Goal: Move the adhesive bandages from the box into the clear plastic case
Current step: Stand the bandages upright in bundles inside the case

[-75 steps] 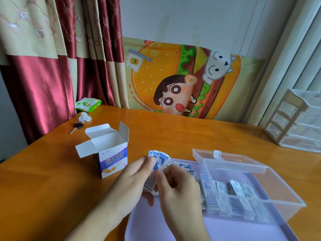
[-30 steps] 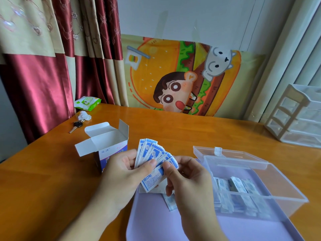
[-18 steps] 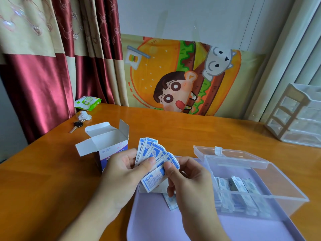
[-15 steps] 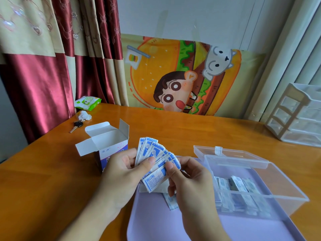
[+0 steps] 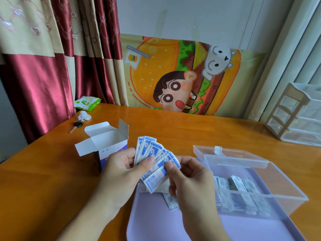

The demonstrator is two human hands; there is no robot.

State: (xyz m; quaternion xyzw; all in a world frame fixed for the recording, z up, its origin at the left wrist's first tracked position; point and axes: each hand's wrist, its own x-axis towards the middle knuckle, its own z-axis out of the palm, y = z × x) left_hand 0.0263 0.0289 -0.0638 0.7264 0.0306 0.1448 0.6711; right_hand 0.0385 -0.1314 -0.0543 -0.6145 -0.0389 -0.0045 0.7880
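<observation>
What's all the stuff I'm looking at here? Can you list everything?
fanned bandages: several, blue-white, held in both hands
loose bandage: one, on the tray
bandages in case: several, blue-white
clear plastic case: one, lid open, on the tray
tray: one, lilac, front of table
box: one, white-blue, flaps open
key: one, black-headed, far left
tissue: one, white, crumpled
wipes pack: one, green-white
drawer unit: one, pale, right
table: one, orange wood
left hand: grips the fan
right hand: pinches a bandage
</observation>
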